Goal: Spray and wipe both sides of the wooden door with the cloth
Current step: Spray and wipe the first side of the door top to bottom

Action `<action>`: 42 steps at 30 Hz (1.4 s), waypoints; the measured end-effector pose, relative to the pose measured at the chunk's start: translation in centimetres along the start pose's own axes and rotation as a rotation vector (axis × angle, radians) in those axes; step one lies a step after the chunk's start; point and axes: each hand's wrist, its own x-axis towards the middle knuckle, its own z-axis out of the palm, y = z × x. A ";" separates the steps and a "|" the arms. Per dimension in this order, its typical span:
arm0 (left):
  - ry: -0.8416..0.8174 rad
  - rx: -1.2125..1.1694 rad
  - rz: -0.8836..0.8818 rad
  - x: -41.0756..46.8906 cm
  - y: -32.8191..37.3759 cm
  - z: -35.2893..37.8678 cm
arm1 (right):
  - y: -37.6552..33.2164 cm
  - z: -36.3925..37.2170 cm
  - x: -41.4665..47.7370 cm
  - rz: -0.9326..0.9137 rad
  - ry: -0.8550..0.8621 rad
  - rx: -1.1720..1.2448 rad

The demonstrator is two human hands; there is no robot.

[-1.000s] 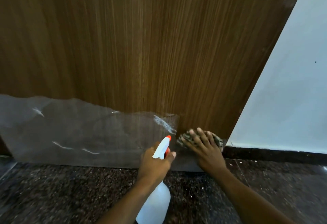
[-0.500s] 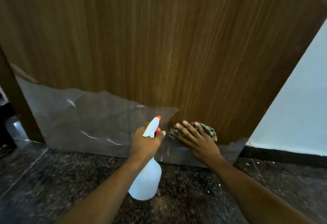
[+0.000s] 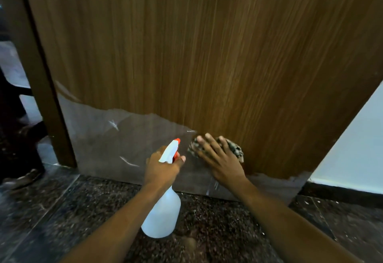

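The brown wooden door [image 3: 207, 51] fills the view, its lower part covered by a torn clear plastic film [image 3: 107, 140]. My left hand [image 3: 161, 169] grips the neck of a white spray bottle [image 3: 163, 211] with an orange nozzle, pointed at the door's bottom. My right hand [image 3: 221, 159] lies flat with fingers spread, pressing a dark patterned cloth [image 3: 235, 148] against the door just above the film's edge. Most of the cloth is hidden under my fingers.
A dark door frame [image 3: 39, 80] stands at the left with a dim room behind it. A white wall [image 3: 356, 150] with a black skirting strip [image 3: 339, 194] is at the right. Dark speckled stone floor [image 3: 217, 231] lies below.
The view has shifted left and back, bringing the door frame into sight. My right hand with the cloth has slid slightly up the door. The left hand keeps holding the bottle.
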 end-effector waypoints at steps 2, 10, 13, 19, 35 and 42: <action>0.022 -0.025 -0.021 0.3 -0.1 -1.0 | 0.6 0.6 -2.0 -0.097 -0.055 -0.064; 0.072 -0.055 -0.030 0.9 0.2 -4.8 | -1.2 -3.1 4.2 0.469 0.077 0.078; 0.085 -0.053 -0.012 1.4 -0.5 -6.4 | -4.0 -3.3 10.2 0.344 0.090 0.086; 0.074 -0.045 -0.027 1.7 -1.9 -9.5 | -4.1 -1.3 5.0 -0.187 -0.079 -0.082; 0.113 -0.045 -0.009 3.5 -3.5 -16.9 | -7.7 -2.6 12.9 -0.437 -0.147 -0.163; 0.136 0.023 0.015 5.2 -5.4 -21.7 | -8.2 -4.9 18.9 0.021 0.118 -0.038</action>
